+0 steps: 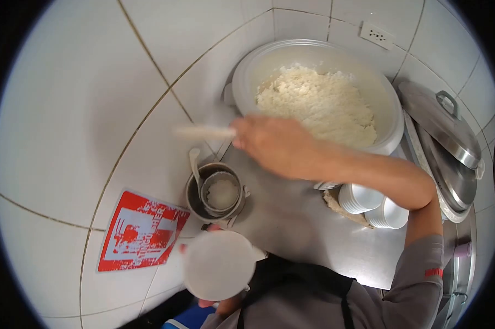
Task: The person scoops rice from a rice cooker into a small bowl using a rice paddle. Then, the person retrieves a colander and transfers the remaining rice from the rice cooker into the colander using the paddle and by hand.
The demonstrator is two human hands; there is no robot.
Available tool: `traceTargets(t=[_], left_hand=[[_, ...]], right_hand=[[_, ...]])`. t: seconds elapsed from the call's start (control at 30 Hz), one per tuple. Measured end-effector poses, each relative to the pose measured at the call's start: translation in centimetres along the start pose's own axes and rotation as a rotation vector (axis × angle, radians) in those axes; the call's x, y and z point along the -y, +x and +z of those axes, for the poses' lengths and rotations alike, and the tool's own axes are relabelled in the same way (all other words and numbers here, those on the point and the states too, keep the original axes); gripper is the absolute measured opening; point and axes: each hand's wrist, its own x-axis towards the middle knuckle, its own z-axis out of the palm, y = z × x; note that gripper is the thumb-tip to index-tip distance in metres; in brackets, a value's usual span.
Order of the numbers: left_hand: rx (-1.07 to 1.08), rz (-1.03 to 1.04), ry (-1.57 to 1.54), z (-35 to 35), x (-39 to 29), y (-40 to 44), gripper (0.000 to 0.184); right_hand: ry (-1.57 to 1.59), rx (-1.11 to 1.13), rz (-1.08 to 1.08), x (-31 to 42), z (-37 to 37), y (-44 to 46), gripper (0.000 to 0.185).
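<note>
My right hand (272,145) is wrapped around a pale rice paddle (203,132), which is blurred by motion and points left. It is near the front left rim of a large white tub (247,82) holding cooked rice (318,101). Low in the view, my left hand (205,302) grips a white round bowl or lid (219,266); only some fingertips show at its edge. Just beyond it stands a metal pot (191,194) with a smaller metal cup (221,193) inside, whose contents look whitish. A white-handled utensil (194,163) leans in the pot.
Stacked white cups or bowls (362,197) lie on a cloth (335,204) under my right forearm. Metal lids (442,123) lean at the right wall. A red and white sign (143,233) hangs on the tiled wall at left. A steel counter (280,219) runs below.
</note>
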Motion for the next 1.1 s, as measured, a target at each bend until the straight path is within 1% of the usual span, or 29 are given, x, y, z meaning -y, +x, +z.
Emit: traceTargets(t=[0.07,0.13,0.17,0.2,0.23,0.27,0.3,0.33,0.37,0.4,0.47,0.57,0.67,0.7,0.77,0.87,0.97,1.07,1.1], left_hand=[[0.074,0.281,-0.074,1.6,-1.9,3.5,0.083],[0.176,0.486,-0.229,3.2,-3.0,7.5,0.082],[0.235,0.508,-0.379,3.8,-3.0,9.6,0.082],[0.309,0.452,-0.584,4.5,-2.7,11.9,0.077],[0.375,0.388,-0.789,5.1,-2.4,14.2,0.071],[0.036,0.299,-0.535,8.3,-3.1,16.3,0.068],[-0.251,0.124,-0.285,11.6,-3.8,18.4,0.066],[-0.065,0.178,-0.105,11.6,-2.4,20.9,0.063],[0.072,0.217,-0.016,12.5,-1.8,23.2,0.060],[0.116,0.181,-0.064,13.8,-1.2,25.1,0.059],[0.082,0.153,0.089,15.4,0.3,28.1,0.056],[-0.011,0.228,0.301,16.8,2.2,29.3,0.056],[0.012,0.099,0.193,16.0,2.3,29.6,0.058],[-0.002,0.063,0.140,15.9,2.2,29.3,0.058],[-0.022,-0.009,0.028,16.2,1.8,29.1,0.060],[-0.084,0.042,0.052,16.5,1.7,29.1,0.061],[-0.126,0.060,0.059,16.7,1.8,28.8,0.062],[-0.130,0.051,0.083,16.7,1.7,28.8,0.060],[-0.112,0.040,0.080,16.6,1.7,28.7,0.060]], right_hand=[[-0.239,-0.123,0.064,-3.2,-3.1,0.7,0.022],[-0.496,-0.275,0.087,-8.6,-5.1,1.3,0.020],[-0.595,-0.315,0.103,-11.9,-5.6,1.3,0.020],[-0.693,-0.352,0.118,-15.0,-6.1,1.1,0.020],[-0.749,-0.246,0.244,-17.4,-6.8,1.0,0.018],[-0.798,-0.137,0.371,-19.6,-7.2,0.9,0.017],[-0.884,-0.023,0.418,-21.6,-7.1,0.6,0.018],[-0.972,0.093,0.463,-23.6,-6.9,0.5,0.018],[-1.054,0.213,0.507,-25.6,-6.4,0.4,0.019],[-1.087,0.155,0.429,-27.9,-5.8,0.3,0.020],[-1.147,0.036,0.270,-32.3,-4.6,0.6,0.022],[-1.082,0.055,0.232,-35.6,-3.1,2.3,0.023],[-1.023,0.004,0.196,-38.6,-2.3,2.6,0.024],[-0.996,0.098,0.159,-38.8,-2.2,2.1,0.024],[-0.945,0.280,0.094,-37.9,-3.7,0.8,0.022],[-0.878,0.251,0.027,-37.3,-5.5,-3.3,0.018],[-0.768,0.348,0.177,-34.6,-6.3,-6.9,0.013],[-0.651,0.294,0.143,-32.3,-6.0,-8.8,0.007],[-0.632,0.360,0.174,-31.1,-5.6,-9.4,0.009]])
